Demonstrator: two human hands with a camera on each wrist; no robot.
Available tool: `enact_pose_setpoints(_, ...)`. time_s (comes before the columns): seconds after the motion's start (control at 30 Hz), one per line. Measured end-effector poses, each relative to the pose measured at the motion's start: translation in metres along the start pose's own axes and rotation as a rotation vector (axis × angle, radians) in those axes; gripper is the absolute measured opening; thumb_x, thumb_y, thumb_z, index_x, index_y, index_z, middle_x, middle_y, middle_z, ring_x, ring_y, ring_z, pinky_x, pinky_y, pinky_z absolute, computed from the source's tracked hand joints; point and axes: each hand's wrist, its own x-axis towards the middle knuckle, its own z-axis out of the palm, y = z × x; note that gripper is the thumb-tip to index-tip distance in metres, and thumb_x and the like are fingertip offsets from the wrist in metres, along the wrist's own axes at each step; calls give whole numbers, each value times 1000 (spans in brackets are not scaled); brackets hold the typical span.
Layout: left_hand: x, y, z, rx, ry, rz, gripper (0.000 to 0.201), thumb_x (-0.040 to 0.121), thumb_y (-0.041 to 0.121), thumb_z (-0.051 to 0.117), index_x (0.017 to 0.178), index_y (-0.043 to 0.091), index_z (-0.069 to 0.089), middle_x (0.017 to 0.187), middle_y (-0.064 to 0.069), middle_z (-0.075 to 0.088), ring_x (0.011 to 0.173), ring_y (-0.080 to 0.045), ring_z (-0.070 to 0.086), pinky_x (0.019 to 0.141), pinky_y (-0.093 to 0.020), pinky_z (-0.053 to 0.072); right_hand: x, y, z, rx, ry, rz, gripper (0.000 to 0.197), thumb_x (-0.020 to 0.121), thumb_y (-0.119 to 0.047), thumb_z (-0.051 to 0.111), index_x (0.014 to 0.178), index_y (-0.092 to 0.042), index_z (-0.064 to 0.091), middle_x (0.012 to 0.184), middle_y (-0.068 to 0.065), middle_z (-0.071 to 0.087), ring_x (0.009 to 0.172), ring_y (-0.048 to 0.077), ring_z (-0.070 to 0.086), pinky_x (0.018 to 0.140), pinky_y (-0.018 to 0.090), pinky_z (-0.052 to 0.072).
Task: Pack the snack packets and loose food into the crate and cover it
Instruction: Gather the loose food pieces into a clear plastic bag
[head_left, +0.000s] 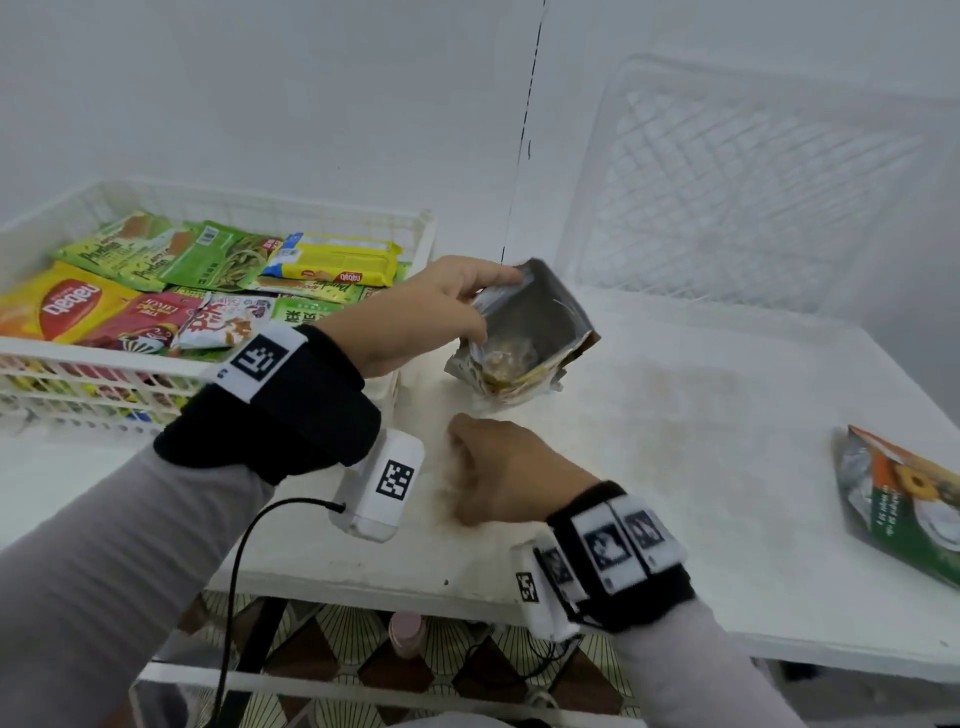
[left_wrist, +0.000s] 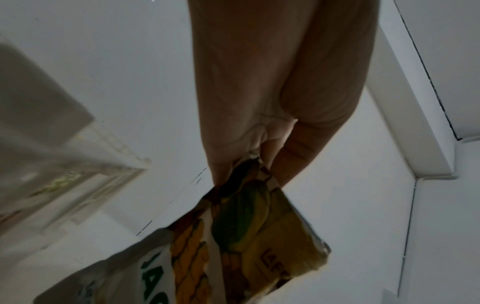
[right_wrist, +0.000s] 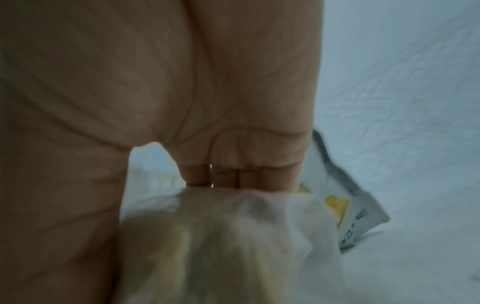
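An open foil snack packet (head_left: 524, 338) stands tilted on the white table (head_left: 701, 415), with pale loose food visible inside its mouth. My left hand (head_left: 441, 306) pinches its top edge; in the left wrist view the fingers (left_wrist: 223, 164) clamp the printed yellow and green packet (left_wrist: 233, 236). Just in front of the packet, my right hand (head_left: 488, 467) is cupped on the table, blurred. In the right wrist view its fingers (right_wrist: 233, 176) curl over a blurred pale yellow heap of loose food (right_wrist: 207, 236), beside the packet (right_wrist: 358, 216). The white crate (head_left: 104, 353) at left holds several snack packets.
A white lattice lid (head_left: 753, 182) leans against the wall at the back right. A green and orange packet (head_left: 904, 499) lies near the table's right edge. The table's front edge runs just under my wrists, with a patterned floor below.
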Motion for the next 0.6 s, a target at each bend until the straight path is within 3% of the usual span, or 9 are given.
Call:
enact_pose_setpoints(0.07, 4, 2, 4, -33, 27, 3, 66, 77, -21, 42, 137, 5, 43, 132, -14, 53, 118, -20, 53, 91, -24, 44, -24, 5, -19, 97, 121, -4, 48, 66, -32, 79, 91, -21, 40, 80, -3, 56, 71, 19, 52, 54, 27, 40)
enact_pose_setpoints(0.13, 8, 5, 9, -56, 32, 7, 67, 74, -17, 46, 137, 4, 43, 132, -12, 53, 115, -20, 53, 90, -25, 45, -50, 11, -44, 219, 214, -26, 54, 58, -32, 85, 93, -27, 45, 84, -7, 61, 76, 16, 57, 65, 31, 47)
enact_pose_setpoints(0.23, 16, 12, 15, -84, 52, 15, 60, 78, -20, 43, 135, 0, 44, 122, -14, 56, 100, -16, 55, 76, -18, 45, -87, 18, -90, 403, 324, -113, 61, 55, -32, 89, 105, -41, 54, 93, -19, 65, 79, 0, 61, 70, 18, 50)
enact_pose_setpoints(0.27, 19, 14, 16, -94, 62, 10, 58, 79, -20, 44, 134, -2, 44, 119, -15, 56, 99, -17, 55, 76, -19, 45, -95, 19, -104, 445, 377, -147, 60, 56, -35, 88, 107, -42, 56, 96, -20, 66, 80, -1, 63, 71, 16, 51)
enact_pose_setpoints(0.37, 27, 21, 15, -137, 76, -10, 44, 82, -15, 45, 124, -7, 52, 98, -14, 60, 80, -16, 56, 71, -22, 43, -103, 21, -136, 592, 642, -220, 48, 56, -43, 84, 96, -36, 60, 93, -8, 69, 83, 15, 68, 74, 35, 58)
enact_pose_setpoints(0.43, 32, 24, 16, -146, 69, -7, 35, 83, -12, 45, 116, -10, 57, 87, -14, 61, 71, -16, 53, 69, -23, 41, -95, 21, -146, 638, 874, -265, 42, 60, -37, 84, 92, -33, 57, 92, -3, 67, 85, 19, 68, 70, 39, 59)
enact_pose_setpoints(0.5, 37, 23, 18, -176, 81, -2, 29, 86, -8, 46, 111, -10, 61, 99, -24, 65, 84, -24, 58, 81, -32, 43, -79, 20, -149, 623, 1059, -280, 40, 64, -30, 82, 91, -32, 52, 94, -1, 63, 88, 20, 67, 69, 39, 59)
enact_pose_setpoints(0.6, 41, 18, 24, -258, 119, 9, 23, 91, -2, 46, 103, -9, 63, 108, -27, 63, 98, -36, 60, 89, -43, 43, -50, 20, -143, 618, 1148, -228, 39, 67, -28, 82, 86, -33, 48, 86, -6, 60, 86, 21, 64, 71, 43, 56)
